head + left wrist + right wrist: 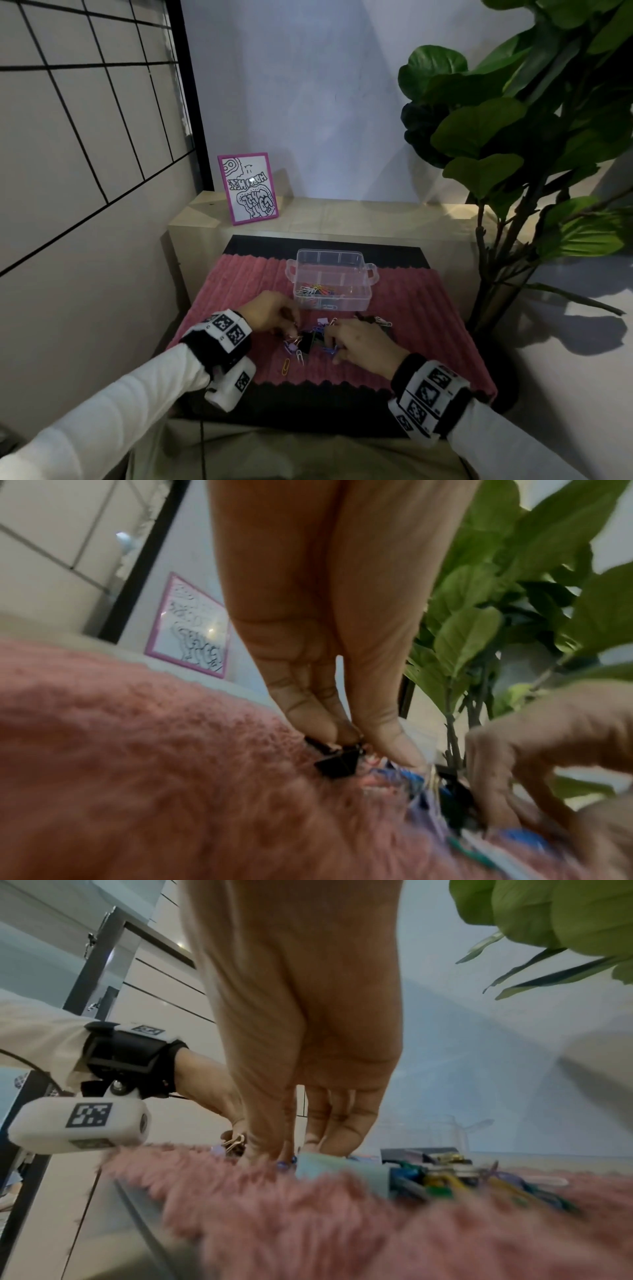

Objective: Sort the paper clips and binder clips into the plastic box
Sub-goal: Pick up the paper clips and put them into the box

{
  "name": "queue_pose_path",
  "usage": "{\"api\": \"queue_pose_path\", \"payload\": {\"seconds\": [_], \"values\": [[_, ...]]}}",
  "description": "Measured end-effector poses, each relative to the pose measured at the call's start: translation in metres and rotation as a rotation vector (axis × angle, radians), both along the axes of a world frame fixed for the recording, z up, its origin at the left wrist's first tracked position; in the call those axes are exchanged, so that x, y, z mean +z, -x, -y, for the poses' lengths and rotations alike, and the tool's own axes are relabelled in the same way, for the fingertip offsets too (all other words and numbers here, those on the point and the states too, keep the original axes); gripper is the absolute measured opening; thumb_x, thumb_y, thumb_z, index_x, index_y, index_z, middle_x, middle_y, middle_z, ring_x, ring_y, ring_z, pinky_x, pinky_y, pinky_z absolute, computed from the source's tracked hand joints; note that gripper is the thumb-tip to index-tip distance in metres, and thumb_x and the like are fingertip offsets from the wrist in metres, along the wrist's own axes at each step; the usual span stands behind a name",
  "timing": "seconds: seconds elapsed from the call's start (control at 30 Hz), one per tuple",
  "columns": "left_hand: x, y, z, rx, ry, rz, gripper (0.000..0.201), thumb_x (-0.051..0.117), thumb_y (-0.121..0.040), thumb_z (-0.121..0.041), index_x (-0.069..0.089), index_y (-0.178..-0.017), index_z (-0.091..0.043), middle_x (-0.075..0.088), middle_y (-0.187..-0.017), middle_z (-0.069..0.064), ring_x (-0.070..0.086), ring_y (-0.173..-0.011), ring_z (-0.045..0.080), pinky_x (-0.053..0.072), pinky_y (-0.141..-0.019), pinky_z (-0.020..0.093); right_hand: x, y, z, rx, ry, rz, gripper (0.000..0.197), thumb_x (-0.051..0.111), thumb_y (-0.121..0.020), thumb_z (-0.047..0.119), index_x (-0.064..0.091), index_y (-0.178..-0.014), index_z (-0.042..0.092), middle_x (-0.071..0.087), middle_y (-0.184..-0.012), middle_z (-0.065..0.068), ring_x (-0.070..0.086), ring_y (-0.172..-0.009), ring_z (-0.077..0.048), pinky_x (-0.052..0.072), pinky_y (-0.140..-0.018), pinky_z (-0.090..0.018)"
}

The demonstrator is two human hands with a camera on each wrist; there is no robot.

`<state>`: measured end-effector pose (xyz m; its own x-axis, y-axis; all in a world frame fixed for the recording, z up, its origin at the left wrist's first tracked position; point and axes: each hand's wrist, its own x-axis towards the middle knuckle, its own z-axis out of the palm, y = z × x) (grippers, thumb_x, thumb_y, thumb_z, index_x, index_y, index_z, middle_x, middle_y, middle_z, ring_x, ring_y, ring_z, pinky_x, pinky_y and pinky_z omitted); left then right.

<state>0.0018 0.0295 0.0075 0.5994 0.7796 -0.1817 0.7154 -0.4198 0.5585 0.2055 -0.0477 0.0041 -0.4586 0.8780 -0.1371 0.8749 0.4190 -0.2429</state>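
A clear plastic box [366, 301] stands on the pink mat [239, 291], with several coloured paper clips [313, 290] in its near left compartment. In front of it lies a pile of paper clips and binder clips [317, 337]. My left hand [293, 330] reaches into the pile's left side. Its thumb and fingers [349, 739] pinch a black binder clip [337, 761] that still touches the mat. My right hand [334, 346] is on the pile's right side, fingers curled down, and its fingertips [260, 1153] pinch a blue paper clip [286, 1163].
A yellow paper clip [285, 366] and a white one [300, 357] lie loose near the mat's front. More clips [382, 321] lie beyond my right hand. A pink picture frame [248, 188] leans on the ledge behind, and a leafy plant [513, 137] stands at the right.
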Motion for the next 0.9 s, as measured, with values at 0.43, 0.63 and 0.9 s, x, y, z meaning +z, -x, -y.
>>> {"api": "queue_pose_path", "payload": {"seconds": [0.43,0.63,0.9], "values": [[0.008,0.018,-0.007,0.212,0.357,0.397,0.024,0.05,-0.083,0.013,0.062,-0.079,-0.007,0.072,-0.06,-0.005,0.069,-0.06,0.007,0.056,-0.057,0.017,0.001,-0.001,0.0,-0.026,0.001,-0.058,0.015,0.069,-0.078,0.02,0.064,-0.091,0.014,0.07,-0.09,-0.003,0.063,-0.083,-0.017,0.046,-0.071,-0.029],[0.012,0.016,-0.006,0.188,0.086,0.17,0.023,0.053,-0.083,0.007,0.068,-0.097,-0.003,0.072,-0.09,0.005,0.065,-0.066,-0.006,0.051,-0.062,0.009,-0.001,-0.003,0.001,-0.022,-0.014,-0.11,0.006,0.065,-0.08,0.011,0.065,-0.086,0.014,0.069,-0.081,0.001,0.053,-0.066,-0.003,0.037,-0.062,-0.017],[0.013,0.014,0.024,0.006,-0.226,-0.008,0.014,0.06,-0.082,-0.001,0.067,-0.092,-0.008,0.071,-0.092,0.008,0.064,-0.068,0.005,0.048,-0.059,0.008,-0.013,0.003,0.002,-0.06,-0.119,-0.095,0.037,0.059,-0.081,0.047,0.061,-0.103,0.018,0.068,-0.098,-0.004,0.059,-0.093,-0.017,0.04,-0.081,-0.029]]}}
